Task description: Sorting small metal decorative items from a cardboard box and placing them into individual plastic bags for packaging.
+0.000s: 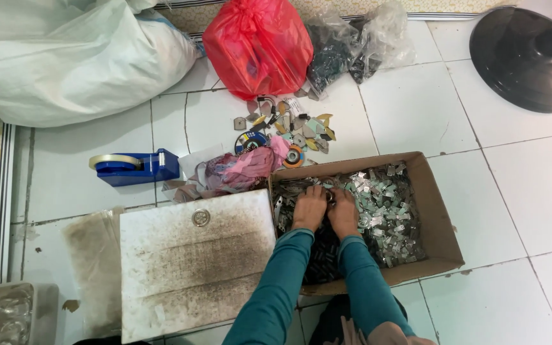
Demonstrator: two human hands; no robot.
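At the bottom centre, two teal sleeves reach up into a cardboard box (439,217) on the tiled floor. The left hand (308,209) and right hand (343,213) lie side by side, fingers buried among small metal parts (388,207); their grip cannot be made out. Farther up sits a red bag (257,45).
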